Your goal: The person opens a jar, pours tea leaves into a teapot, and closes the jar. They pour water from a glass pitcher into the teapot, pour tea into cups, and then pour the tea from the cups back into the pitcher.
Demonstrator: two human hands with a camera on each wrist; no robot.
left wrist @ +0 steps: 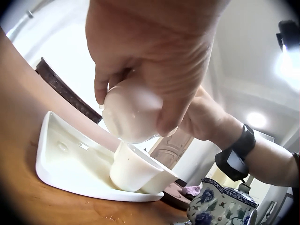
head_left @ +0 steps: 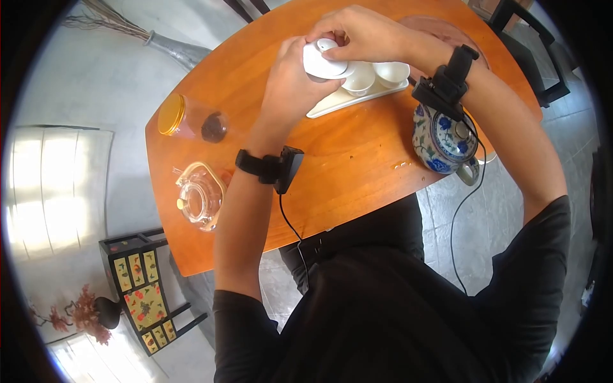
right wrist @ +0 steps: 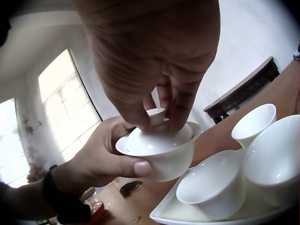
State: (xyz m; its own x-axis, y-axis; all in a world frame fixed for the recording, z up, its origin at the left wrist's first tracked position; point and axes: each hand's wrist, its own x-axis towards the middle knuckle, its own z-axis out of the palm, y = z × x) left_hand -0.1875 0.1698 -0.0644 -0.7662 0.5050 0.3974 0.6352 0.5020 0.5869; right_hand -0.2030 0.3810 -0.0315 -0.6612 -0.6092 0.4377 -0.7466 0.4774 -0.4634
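My left hand [head_left: 288, 86] grips a white lidded tea bowl, a gaiwan [right wrist: 172, 163], with fingers and thumb around its sides near the flared rim. The domed lid [right wrist: 149, 142] sits inside that rim. Fingers of my right hand [head_left: 369, 37] pinch the lid's round knob [right wrist: 156, 113] from above. In the left wrist view the bowl [left wrist: 133, 110] is tilted and hangs close over a white cup [left wrist: 133, 171]. Several white cups, one of them at the front [right wrist: 213, 185], stand on a white tray [left wrist: 44, 171] beside the bowl.
A blue-and-white teapot [head_left: 440, 143] stands near the table's right front edge. On the left are a jar with a yellow lid [head_left: 170, 115] and dark contents, and a glass pot [head_left: 201, 199]. A brown round board [head_left: 440, 32] lies at the back right.
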